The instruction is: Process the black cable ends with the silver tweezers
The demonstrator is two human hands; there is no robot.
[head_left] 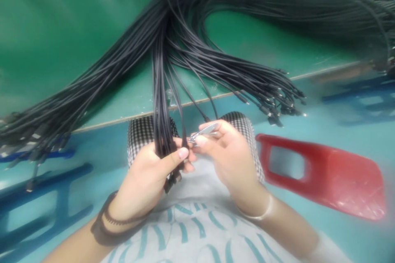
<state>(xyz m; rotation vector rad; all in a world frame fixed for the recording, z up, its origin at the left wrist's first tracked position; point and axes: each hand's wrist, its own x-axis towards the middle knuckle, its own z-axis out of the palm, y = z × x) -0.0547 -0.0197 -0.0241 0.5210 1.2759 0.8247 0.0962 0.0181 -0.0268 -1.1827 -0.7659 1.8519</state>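
Green tabletop (61, 24) at twelve o'clock — black cables (159, 102) hang toward six, left hand (146, 172) pinching them together, presumably for steadiness — right hand (233, 158) pinching silver nail clippers (206, 130).

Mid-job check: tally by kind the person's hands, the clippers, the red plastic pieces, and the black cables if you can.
Hands: 2 (left hand, right hand)
Metal clipper: 1
Red plastic piece: 1
Total: 4
Black cables: not in the total; they overlap too much to count.
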